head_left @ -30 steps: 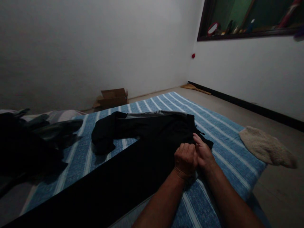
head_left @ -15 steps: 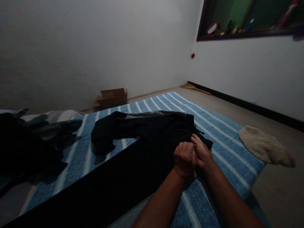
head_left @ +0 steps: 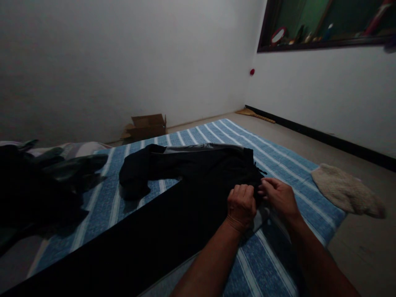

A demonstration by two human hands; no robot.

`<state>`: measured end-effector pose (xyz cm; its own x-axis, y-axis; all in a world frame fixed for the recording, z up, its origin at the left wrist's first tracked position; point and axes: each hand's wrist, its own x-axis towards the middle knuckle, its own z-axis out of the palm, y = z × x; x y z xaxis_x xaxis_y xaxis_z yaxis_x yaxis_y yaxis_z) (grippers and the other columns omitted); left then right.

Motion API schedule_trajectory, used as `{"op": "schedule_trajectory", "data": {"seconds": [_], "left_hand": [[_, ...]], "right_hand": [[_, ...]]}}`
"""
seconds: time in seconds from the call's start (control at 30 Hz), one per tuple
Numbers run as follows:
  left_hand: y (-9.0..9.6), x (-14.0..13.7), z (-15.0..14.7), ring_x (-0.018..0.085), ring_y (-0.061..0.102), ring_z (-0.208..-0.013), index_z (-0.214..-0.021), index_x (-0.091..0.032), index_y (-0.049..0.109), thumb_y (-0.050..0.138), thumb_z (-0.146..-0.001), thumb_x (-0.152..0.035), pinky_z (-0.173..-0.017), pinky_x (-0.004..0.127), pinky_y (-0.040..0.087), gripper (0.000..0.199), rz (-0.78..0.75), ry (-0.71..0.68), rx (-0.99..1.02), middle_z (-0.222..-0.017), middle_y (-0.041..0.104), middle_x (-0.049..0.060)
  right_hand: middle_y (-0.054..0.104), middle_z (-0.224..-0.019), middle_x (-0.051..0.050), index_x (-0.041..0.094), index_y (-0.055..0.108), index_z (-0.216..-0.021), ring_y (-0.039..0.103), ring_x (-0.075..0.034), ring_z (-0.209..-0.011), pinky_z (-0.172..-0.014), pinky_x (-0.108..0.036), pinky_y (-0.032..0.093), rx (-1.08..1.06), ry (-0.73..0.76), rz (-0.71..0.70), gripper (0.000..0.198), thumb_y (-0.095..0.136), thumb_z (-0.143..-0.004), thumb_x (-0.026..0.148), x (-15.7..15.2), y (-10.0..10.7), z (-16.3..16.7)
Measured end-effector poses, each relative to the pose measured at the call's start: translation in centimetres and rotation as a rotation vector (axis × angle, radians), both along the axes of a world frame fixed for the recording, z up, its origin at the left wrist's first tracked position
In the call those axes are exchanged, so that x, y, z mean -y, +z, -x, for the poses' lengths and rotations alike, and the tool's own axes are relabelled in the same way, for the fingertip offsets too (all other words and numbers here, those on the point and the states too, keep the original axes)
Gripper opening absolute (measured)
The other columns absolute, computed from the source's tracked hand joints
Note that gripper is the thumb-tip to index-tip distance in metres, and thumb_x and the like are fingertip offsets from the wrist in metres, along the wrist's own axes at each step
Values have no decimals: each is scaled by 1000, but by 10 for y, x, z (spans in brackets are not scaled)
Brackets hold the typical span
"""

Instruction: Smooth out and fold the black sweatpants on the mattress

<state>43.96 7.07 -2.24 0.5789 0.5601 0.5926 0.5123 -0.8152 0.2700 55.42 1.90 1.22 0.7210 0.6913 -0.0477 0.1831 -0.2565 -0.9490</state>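
Observation:
A pair of black trousers lies spread over a blue-and-white striped bedsheet. A grey band with dark lettering runs along the far leg, whose lower end is bunched up, while the near leg stretches to the lower left. Drawstring ends show at the waist. My left hand is closed in a fist on the near side of the trousers, below the waist. Just right of it, my right hand pinches the fabric by the waistband with thumb and fingers. Its fingertips are partly lost in the dark cloth.
A heap of dark clothes lies on the left. Over the right corner of the bed hangs a beige knitted cloth. Beyond the bed are an open cardboard box and a broom on the floor.
My right hand has moved right, away from my left fist, and turned so its fingers pinch at the waistband. The left hand has stayed nearly in place.

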Motion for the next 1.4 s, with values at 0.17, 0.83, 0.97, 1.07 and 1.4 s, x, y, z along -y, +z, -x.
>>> {"op": "schedule_trajectory", "data": {"seconds": [0.17, 0.83, 0.97, 1.07, 1.4], "left_hand": [[4, 1, 0, 20, 51, -77, -81, -21, 55, 50, -80, -10, -67, 33, 38, 12, 55, -12, -98, -80, 61, 2], [-8, -13, 0, 17, 55, -85, -91, -18, 62, 48, -78, -4, -80, 30, 46, 23, 316, -171, -204, -90, 64, 4], [-8, -12, 0, 17, 56, -86, -93, -17, 61, 44, -78, 1, -81, 30, 47, 29, 305, -142, -149, -92, 64, 5], [-6, -8, 0, 21, 55, -90, -86, -18, 60, 49, -78, -5, -81, 35, 48, 19, 254, -35, -141, -96, 64, 6], [-13, -5, 1, 21, 46, -125, -111, -18, 57, 45, -85, -12, -108, 45, 33, 28, 343, -19, -196, -132, 54, 10]], "right_hand": [[69, -102, -13, 15, 69, -97, 62, -28, -96, -85, -37, 43, 664, -62, 209, 41, 43, -79, 40, 0, -2, -35], [62, -73, -7, 19, 59, -65, 54, -18, -66, -58, -27, 34, 789, 14, 391, 31, 46, -79, 44, -2, -41, -61], [61, -73, -7, 19, 58, -66, 55, -19, -68, -58, -27, 34, 771, 37, 419, 33, 46, -79, 46, -2, -44, -65], [61, -72, -6, 19, 58, -65, 55, -19, -68, -60, -28, 35, 754, 49, 412, 33, 45, -79, 47, -2, -43, -66], [61, -73, -7, 19, 59, -66, 54, -18, -67, -59, -28, 35, 786, 19, 385, 31, 45, -81, 43, 0, -42, -60]]}}
